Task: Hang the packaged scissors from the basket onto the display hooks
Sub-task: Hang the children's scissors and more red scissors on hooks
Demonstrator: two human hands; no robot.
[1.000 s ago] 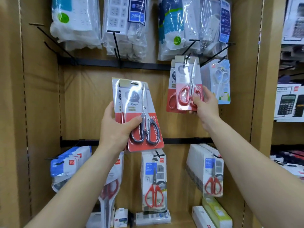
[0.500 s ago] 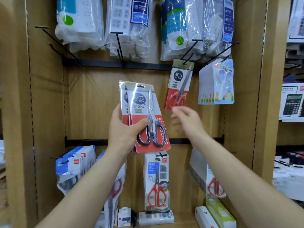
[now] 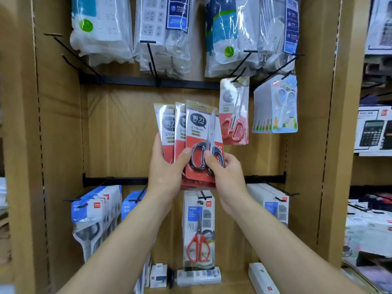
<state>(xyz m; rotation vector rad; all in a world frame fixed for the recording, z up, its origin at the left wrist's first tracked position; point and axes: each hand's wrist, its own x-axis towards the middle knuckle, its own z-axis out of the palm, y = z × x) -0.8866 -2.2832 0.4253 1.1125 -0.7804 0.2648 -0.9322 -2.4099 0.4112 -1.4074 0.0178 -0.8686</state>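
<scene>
Both forearms reach up and forward, side by side. The left hand [image 3: 167,172] grips a fan of three packaged scissors [image 3: 167,128] from below, thumb across the front. The right hand [image 3: 227,177] pinches the front pack [image 3: 199,132] at its black handles. Beyond, up right, a red-handled pack [image 3: 233,111] hangs on a display hook [image 3: 238,74].

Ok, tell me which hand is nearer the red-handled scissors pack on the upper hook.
Right. The right hand is just below the red-handled pack; the left hand, gripping black-handled packs, is farther left.
</scene>
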